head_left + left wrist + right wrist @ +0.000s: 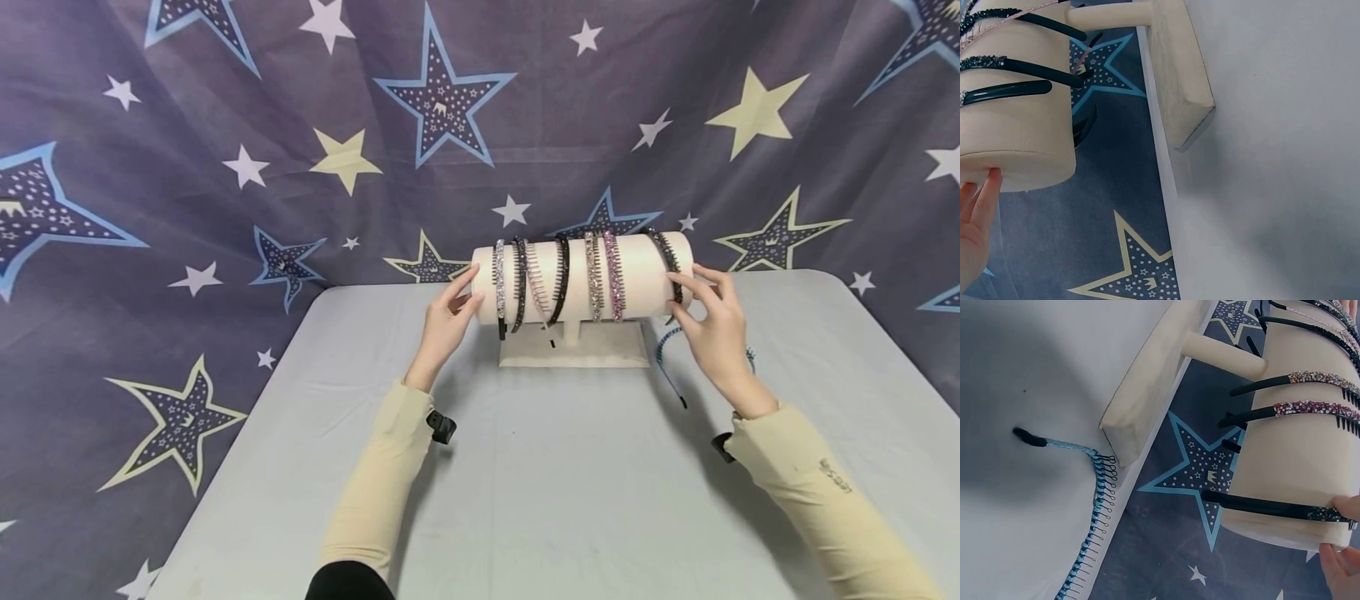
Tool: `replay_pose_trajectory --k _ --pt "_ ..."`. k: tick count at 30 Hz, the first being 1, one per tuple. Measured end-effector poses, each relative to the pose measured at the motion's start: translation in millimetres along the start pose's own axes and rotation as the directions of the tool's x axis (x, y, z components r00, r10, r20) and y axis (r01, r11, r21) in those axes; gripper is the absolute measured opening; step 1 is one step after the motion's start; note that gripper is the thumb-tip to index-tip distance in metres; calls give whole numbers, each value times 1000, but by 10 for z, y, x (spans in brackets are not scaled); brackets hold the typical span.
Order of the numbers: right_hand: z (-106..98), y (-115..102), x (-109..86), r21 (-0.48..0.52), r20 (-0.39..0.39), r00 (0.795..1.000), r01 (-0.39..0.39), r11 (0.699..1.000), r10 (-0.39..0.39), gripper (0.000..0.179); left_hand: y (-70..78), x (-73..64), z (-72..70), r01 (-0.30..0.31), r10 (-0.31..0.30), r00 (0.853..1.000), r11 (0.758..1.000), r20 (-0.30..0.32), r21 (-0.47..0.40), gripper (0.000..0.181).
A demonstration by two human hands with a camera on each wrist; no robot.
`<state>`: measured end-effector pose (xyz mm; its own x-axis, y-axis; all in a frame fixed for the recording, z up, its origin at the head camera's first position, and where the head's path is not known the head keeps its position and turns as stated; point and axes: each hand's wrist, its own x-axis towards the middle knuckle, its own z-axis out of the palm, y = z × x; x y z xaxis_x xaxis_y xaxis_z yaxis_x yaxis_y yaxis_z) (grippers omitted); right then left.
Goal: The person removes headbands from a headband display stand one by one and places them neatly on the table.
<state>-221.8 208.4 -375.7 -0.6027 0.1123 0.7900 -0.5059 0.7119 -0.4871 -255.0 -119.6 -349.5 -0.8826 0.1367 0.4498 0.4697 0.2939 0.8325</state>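
A cream cylindrical display stand (pixel 637 283) carries several headbands side by side. My left hand (pixel 444 329) rests its fingertips against the left end of the cylinder, beside a silver glitter headband (pixel 500 279). In the left wrist view, the fingers (pixel 988 200) of that hand lie straight on the end face. Near the opposite end, my right hand (pixel 716 333) pinches a black headband (pixel 666 254) with finger and thumb. That headband (pixel 1260 506) loops round the cylinder, its black tip projecting past the side. A blue headband (pixel 670 375) with wire teeth lies on the table, partly hidden under the right hand.
Between the two ends sit a pink headband (pixel 535 275), a gold glitter one (pixel 594 275) and a magenta one (pixel 615 275), among black ones. The stand's flat base (pixel 573 354) rests on the grey table (pixel 510 483). A star-patterned cloth (pixel 187 208) hangs behind.
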Motion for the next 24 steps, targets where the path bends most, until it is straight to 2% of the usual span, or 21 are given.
replay_pose_trajectory --k 10,18,24 --pt "-84 17 44 101 1 1000 -19 995 19 39 6 -2 -4 8 -8 1000 1000 2 3 40" --pt "-138 33 68 93 5 999 -45 995 44 36 24 -4 -4 1 -1 1000 1000 3 -1 40" --pt "-163 31 79 113 32 991 -135 984 133 36 25 -10 -7 -7 7 1000 1000 11 1 41"
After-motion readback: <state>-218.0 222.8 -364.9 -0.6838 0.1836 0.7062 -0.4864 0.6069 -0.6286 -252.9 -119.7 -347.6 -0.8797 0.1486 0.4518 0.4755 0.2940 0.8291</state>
